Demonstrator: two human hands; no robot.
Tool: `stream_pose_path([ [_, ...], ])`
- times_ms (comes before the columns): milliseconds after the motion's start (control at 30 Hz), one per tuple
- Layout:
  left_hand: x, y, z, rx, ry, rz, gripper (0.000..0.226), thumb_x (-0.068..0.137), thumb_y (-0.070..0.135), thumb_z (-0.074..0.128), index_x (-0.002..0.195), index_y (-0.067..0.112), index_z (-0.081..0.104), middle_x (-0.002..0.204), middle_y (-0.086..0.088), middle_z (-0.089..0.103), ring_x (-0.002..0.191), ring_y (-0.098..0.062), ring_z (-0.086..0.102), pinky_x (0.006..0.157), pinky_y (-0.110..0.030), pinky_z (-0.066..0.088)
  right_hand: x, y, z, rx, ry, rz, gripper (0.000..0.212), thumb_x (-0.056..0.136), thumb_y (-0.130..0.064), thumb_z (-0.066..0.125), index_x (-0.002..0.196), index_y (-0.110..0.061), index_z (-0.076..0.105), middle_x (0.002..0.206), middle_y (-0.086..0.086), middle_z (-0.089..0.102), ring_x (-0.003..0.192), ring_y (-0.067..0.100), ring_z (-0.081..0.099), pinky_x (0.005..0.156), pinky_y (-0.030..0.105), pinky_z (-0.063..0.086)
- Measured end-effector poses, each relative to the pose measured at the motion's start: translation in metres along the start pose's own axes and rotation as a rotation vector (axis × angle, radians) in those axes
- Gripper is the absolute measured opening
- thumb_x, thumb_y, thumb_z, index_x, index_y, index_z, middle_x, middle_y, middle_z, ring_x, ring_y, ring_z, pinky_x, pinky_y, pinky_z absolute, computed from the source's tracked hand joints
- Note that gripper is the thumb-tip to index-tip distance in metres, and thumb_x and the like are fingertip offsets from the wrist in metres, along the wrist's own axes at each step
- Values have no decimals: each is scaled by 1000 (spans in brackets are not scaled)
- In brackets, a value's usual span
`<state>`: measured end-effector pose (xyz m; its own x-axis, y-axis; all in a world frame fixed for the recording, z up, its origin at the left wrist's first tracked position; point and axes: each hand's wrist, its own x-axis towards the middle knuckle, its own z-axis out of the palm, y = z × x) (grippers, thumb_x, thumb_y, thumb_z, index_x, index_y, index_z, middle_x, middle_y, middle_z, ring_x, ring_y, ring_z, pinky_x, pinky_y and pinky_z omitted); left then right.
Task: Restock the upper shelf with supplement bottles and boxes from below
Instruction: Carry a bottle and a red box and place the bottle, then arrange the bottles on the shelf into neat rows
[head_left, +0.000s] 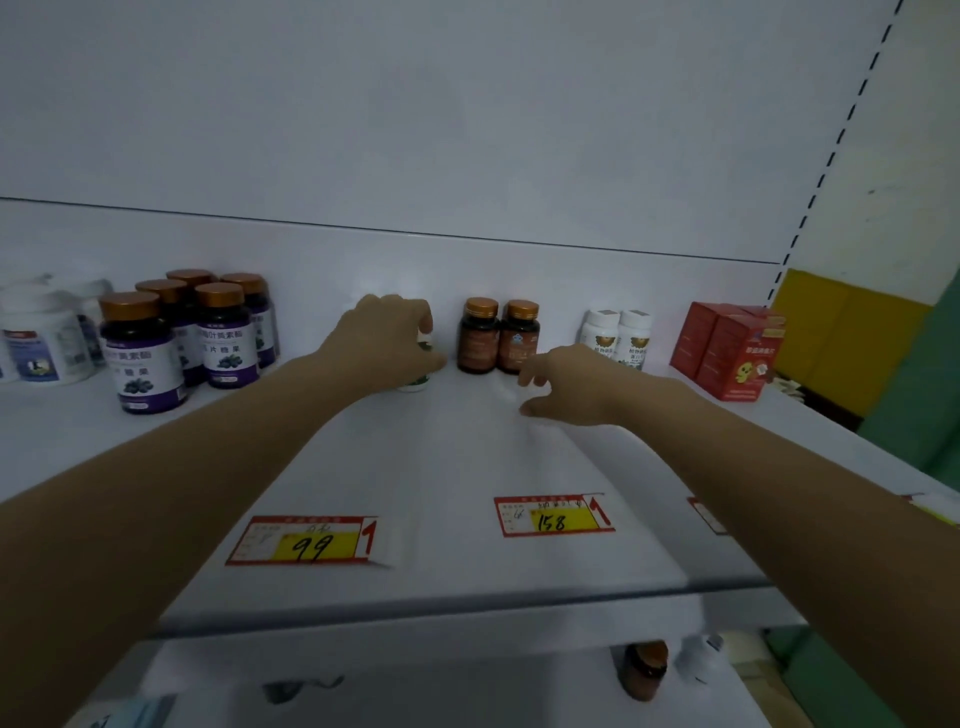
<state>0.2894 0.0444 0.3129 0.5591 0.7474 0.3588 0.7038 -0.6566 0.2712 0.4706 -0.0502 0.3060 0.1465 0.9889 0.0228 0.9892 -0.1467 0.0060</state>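
- Your left hand (389, 332) grips a white bottle (415, 384) from above, at the back of the upper shelf (415, 467).
- Two amber bottles (498, 338) stand just beside it.
- Your right hand (566, 384) hovers loosely curled, holding nothing.
- White-capped pair (618, 338) and red boxes (727, 353) are in place.
- On the lower shelf (415, 691), a brown bottle (644, 670) and a pale bottle (698, 660) remain; the task is judged partway done.

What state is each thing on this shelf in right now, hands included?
left hand: gripping the small white bottle from above
small white bottle: upright, mostly hidden by the hand
right hand: loosely curled, holding nothing
purple-label bottles: upright, capped
brown bottles: upright, capped
white bottle pair: upright, capped
red boxes: closed, standing
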Motion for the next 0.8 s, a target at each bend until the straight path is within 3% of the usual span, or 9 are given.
stream_pose_path([
  [100, -23, 13, -4, 29, -160, -30, 31, 87, 32, 61, 102, 4, 61, 90, -6, 55, 79, -18, 48, 59, -23, 38, -23, -3, -5, -13, -14, 19, 48, 92, -38, 55, 134, -18, 48, 135, 7, 52, 120, 22, 52, 99, 31, 43],
  [167, -39, 21, -7, 47, -216, -48, 29, 88, 28, 59, 101, 3, 60, 88, -7, 55, 75, -17, 48, 53, -20, 34, -43, -3, -8, -14, -14, 22, 48, 92, -38, 55, 135, -17, 48, 136, 6, 52, 121, 22, 50, 99, 31, 41],
  [367, -97, 62, -22, 67, -218, -46, 41, 88, 34, 60, 119, 8, 56, 115, -9, 60, 96, -21, 54, 83, -31, 46, -113, 5, -21, 16, 27, -14, 47, 92, -39, 55, 134, -18, 49, 135, 6, 52, 119, 22, 51, 94, 28, 40],
  [500, -146, 117, -27, 18, -168, -25, 45, 87, 37, 60, 124, 11, 54, 122, -7, 59, 104, -22, 55, 87, -31, 44, -172, 22, -22, 20, 80, -44, 46, 91, -39, 55, 132, -19, 51, 132, 6, 54, 116, 22, 52, 92, 30, 41],
  [633, -207, 188, -12, -144, -122, 28, 42, 86, 38, 61, 120, 15, 57, 113, -1, 63, 95, -14, 56, 83, -25, 45, -231, 44, -5, 14, 129, -84, 43, 91, -36, 57, 130, -18, 53, 130, 6, 57, 113, 22, 54, 85, 26, 41],
  [800, -257, 241, 42, -220, -279, -5, 40, 86, 37, 60, 121, 18, 55, 114, 0, 61, 94, -16, 59, 84, -31, 51, -293, 74, 30, 85, 76, -51, 41, 89, -35, 59, 128, -19, 55, 128, 5, 56, 113, 21, 54, 92, 32, 45],
])
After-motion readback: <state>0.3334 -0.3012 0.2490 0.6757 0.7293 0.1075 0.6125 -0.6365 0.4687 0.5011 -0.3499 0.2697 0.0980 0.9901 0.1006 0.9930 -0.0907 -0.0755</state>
